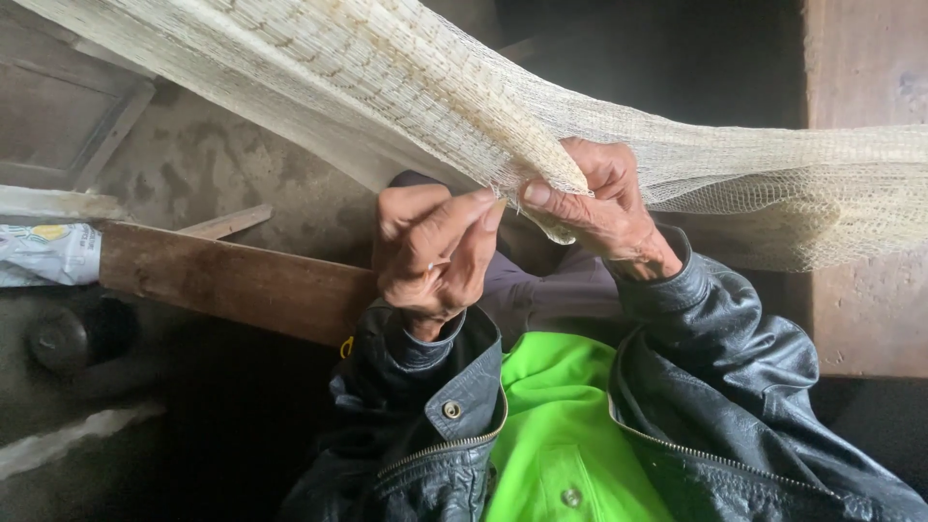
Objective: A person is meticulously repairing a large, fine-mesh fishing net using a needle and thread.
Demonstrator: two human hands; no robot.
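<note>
1. my left hand is raised in front of my chest, back of the hand toward the camera, fingers curled in, thumb and forefinger pinched together at the top.
2. my right hand sits just beside it, a little higher, fingers folded over and thumb pointing toward the left fingertips.
3. both wrists bend upward out of dark sleeves, forearms angling in from the sides.
</note>
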